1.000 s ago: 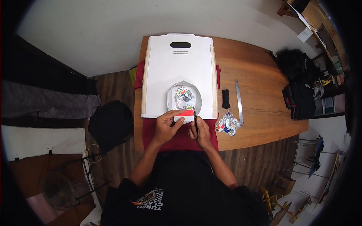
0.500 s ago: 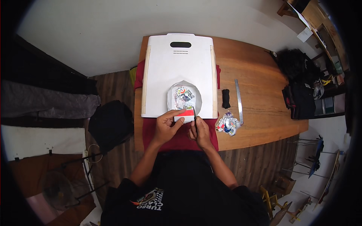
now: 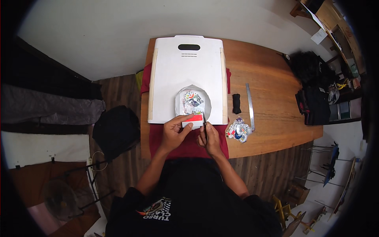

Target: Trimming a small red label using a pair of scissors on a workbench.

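Observation:
My left hand (image 3: pixel 175 132) pinches a small red-and-white piece of paper or sticker (image 3: pixel 192 121) between thumb and fingers. In my right hand (image 3: pixel 212 141) is a pair of dark scissors (image 3: pixel 205 125), its blades upright at the right edge of that piece. Both hands are over the near edge of a white panel (image 3: pixel 169 79) with a slot-shaped handle hole. Just beyond the fingers, a round, pale-rimmed recess or dish (image 3: pixel 209 103) in the panel holds several colourful stickers (image 3: pixel 192 98).
Right of the panel, the wooden table (image 3: pixel 268 106) bears a black bundle (image 3: pixel 236 103), a metal ruler (image 3: pixel 250 106) and a pile of cut stickers (image 3: pixel 239 130). Dark red cloth (image 3: pixel 185 144) lies under the panel. Folded black clothes (image 3: pixel 314 103) are at the far right.
The scissors and the fingers of my right hand have shifted very slightly. My left hand keeps the red-and-white piece in the same place.

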